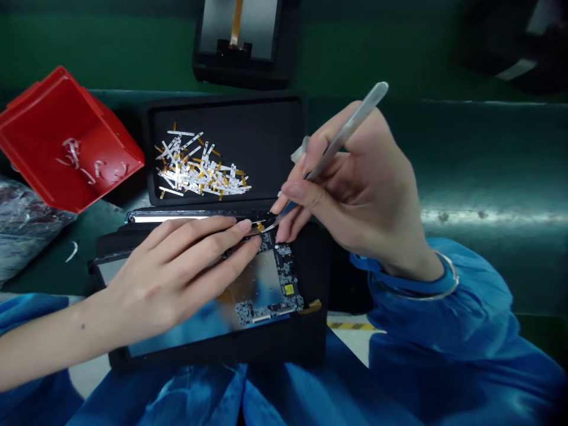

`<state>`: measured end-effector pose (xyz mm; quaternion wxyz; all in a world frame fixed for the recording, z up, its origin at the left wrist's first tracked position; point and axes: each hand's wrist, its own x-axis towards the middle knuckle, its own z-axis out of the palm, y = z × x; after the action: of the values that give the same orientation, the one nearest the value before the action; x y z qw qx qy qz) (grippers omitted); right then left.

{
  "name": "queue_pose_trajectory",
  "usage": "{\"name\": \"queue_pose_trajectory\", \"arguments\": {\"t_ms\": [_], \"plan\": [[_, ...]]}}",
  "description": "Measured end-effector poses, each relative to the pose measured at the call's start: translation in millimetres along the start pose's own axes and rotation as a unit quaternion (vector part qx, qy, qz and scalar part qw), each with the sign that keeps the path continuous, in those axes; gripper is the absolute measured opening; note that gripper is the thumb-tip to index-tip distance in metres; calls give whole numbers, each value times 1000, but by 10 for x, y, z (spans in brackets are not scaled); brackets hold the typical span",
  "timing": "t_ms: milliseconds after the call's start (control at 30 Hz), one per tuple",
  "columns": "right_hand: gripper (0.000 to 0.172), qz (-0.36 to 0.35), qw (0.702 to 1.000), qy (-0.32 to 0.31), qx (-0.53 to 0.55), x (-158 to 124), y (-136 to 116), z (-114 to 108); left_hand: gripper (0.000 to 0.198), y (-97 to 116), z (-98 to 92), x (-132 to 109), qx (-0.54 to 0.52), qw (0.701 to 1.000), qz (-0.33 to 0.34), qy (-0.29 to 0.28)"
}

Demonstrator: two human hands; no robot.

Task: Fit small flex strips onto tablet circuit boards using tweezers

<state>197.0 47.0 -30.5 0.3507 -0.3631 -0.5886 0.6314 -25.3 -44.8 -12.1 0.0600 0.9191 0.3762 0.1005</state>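
Observation:
My right hand (pixel 373 183) grips a pair of metal tweezers (pixel 346 133), slanted with the tips down and to the left. Those tips meet a small orange flex cable (pixel 260 226) at the upper edge of a circuit board (pixel 288 269). The board sits in an opened flat device with a shiny panel (pixel 195 331). My left hand (pixel 173 272) lies flat across the device, fingers stretched out, with fingertips close beside the flex cable and covering part of the board. A whitish scrap (pixel 300 149) shows by my right fingers; its kind is unclear.
Behind the device, a black tray (pixel 275 148) holds a pile of white and orange flex strips (pixel 199 168). A red bin (pixel 39 124) with white curled scraps stands at left, near a plastic bag (pixel 20 231). Another opened device (pixel 239 68) lies at the back.

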Motion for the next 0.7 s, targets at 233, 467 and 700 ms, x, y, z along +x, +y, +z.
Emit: {"name": "queue_pose_trajectory", "arguments": {"t_ms": [233, 467, 700], "plan": [[45, -3, 999, -45, -3, 56, -40, -21, 37, -6, 16, -2, -3, 1000, 2, 10], [41, -3, 1000, -7, -9, 39, 9, 8, 40, -54, 64, 4, 40, 999, 33, -2], [23, -103, 975, 196, 8, -782, -88, -143, 40, -80, -64, 76, 127, 986, 106, -21]]}}
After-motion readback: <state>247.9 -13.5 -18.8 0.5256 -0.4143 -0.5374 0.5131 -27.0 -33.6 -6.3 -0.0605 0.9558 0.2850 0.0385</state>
